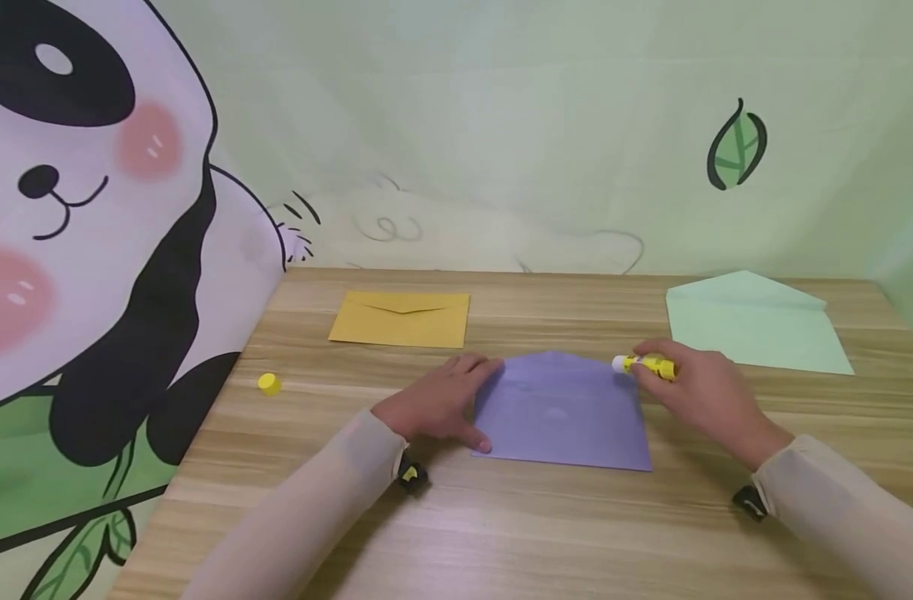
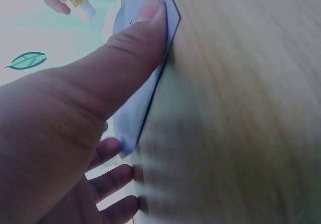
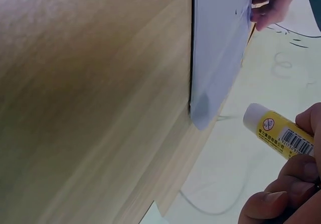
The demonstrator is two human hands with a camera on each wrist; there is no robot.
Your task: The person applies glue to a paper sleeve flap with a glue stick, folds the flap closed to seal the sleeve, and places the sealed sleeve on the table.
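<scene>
A purple envelope (image 1: 561,417) lies on the wooden table with its pointed flap folded out toward the back. My left hand (image 1: 444,400) rests on its left side, the thumb on the near left corner and the fingers by the flap's left end. In the left wrist view the thumb (image 2: 135,48) presses flat on the paper. My right hand (image 1: 704,396) holds a yellow glue stick (image 1: 654,367), its white end pointing left over the envelope's upper right corner. The right wrist view shows the glue stick (image 3: 281,131) raised off the paper.
A yellow envelope (image 1: 403,321) with its flap down lies at the back left. At the back right is a light green envelope (image 1: 756,333), flap up. The small yellow cap (image 1: 269,383) stands near the table's left edge. A printed cloth (image 1: 464,125) hangs behind.
</scene>
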